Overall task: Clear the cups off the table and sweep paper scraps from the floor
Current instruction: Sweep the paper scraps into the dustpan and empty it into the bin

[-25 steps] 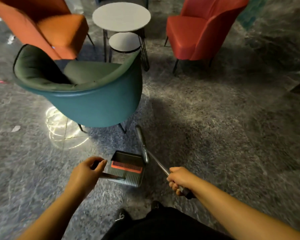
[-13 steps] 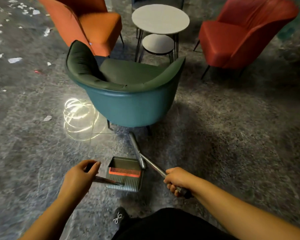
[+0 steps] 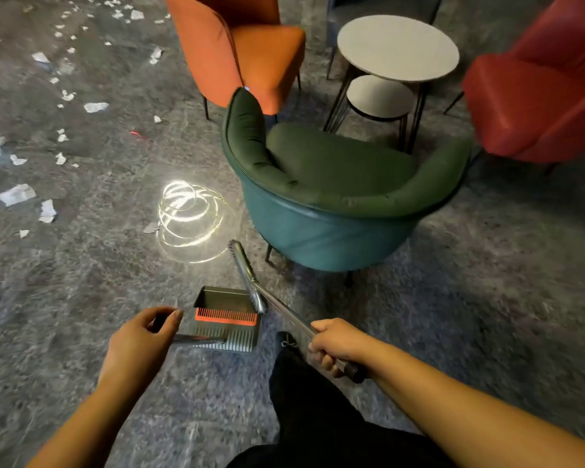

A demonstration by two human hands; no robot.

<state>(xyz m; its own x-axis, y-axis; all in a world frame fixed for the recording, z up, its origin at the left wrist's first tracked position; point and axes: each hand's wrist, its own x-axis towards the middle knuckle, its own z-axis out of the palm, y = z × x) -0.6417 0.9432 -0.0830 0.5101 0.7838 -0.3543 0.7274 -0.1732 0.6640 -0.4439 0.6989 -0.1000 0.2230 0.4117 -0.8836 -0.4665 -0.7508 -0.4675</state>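
Presently observed from the head view, all positions referenced to the green chair [image 3: 338, 184]. Left hand [image 3: 139, 346] down and left of the green chair, fingers [image 3: 174, 317] curled round the dustpan handle [image 3: 196, 339]. Dustpan [image 3: 228, 317] grey with an orange comb strip, just below the chair's lower left edge, over the grey floor [image 3: 487, 298]; contact with the floor cannot be told. Right hand [image 3: 336, 344] directly below the chair, fingers clenched round the broom handle [image 3: 291, 315], black end cap protruding behind the fist. Broom head [image 3: 245, 268] angled up toward the chair's front left leg, lower end touching or overlapping the dustpan's right rim. Paper scraps [image 3: 16, 194] scattered well to the left of the chair, running up toward the top left corner; one small scrap [image 3: 151, 228] nearer, at the edge of a bright ring-shaped light reflection [image 3: 191, 219] just left of the chair. Large round table [image 3: 397, 47] beyond the chair, smaller round table [image 3: 379, 96] nested beneath it. Orange chair [image 3: 250, 52] beyond and left; red chair [image 3: 537, 96] beyond and right. Dark trouser leg [image 3: 304, 410] and black shoe [image 3: 286, 339] below the chair, between the two forearms.
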